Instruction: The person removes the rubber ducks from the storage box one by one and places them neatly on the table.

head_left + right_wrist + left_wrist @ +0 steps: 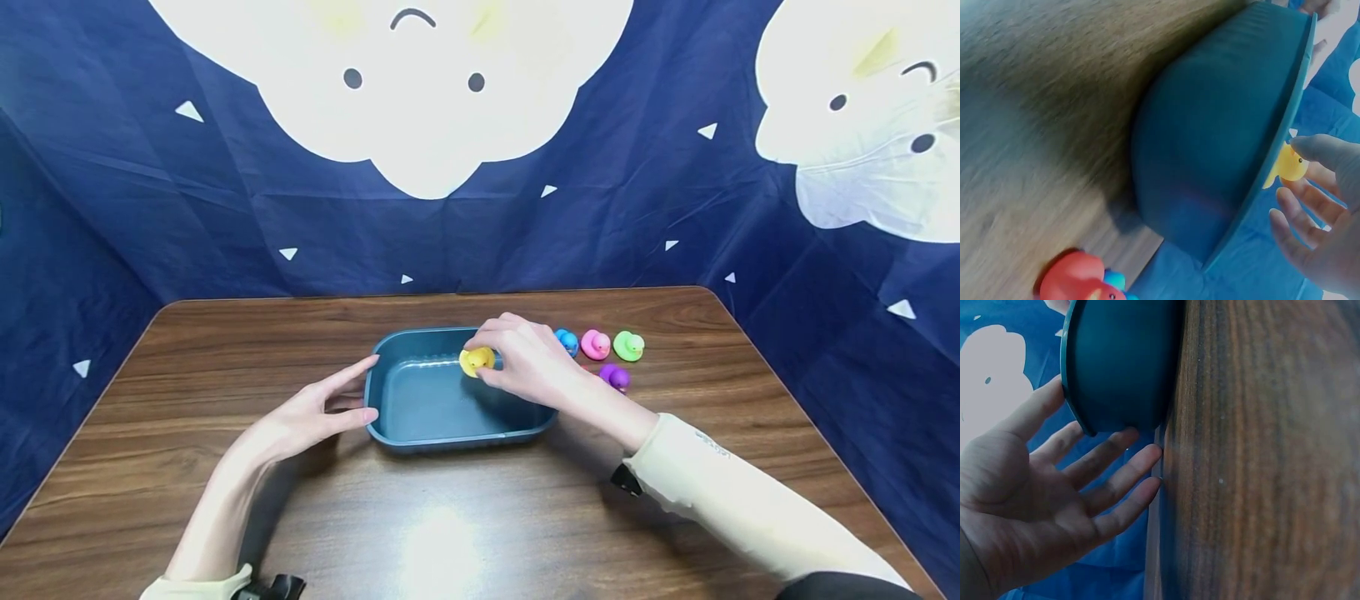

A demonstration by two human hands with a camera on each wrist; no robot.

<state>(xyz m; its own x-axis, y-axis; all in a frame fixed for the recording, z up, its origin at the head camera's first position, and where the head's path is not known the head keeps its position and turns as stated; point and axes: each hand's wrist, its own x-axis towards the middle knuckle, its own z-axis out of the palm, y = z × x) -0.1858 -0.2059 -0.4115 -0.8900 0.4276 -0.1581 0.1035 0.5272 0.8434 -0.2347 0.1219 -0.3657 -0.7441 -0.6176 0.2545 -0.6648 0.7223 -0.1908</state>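
Note:
A yellow rubber duck (477, 360) is pinched between the thumb and fingers of my right hand (528, 354), over the right part of a dark teal tub (420, 408). In the right wrist view the yellow duck (1290, 165) shows just past the tub's rim (1294, 103). At the tub's left end is my left hand (311, 417), thumb and fingers spread, fingertips right at the rim. The left wrist view shows those long, loosely extended fingers (1107, 453) against the tub's outer wall (1125, 369).
Right of the tub stand several more rubber ducks: blue (567, 342), pink (596, 344), green (628, 346) and purple (615, 377). A red duck (1075, 278), mostly hidden from the head view, sits near the tub. A blue cloth backdrop (450, 242) hangs behind the wooden table (247, 342).

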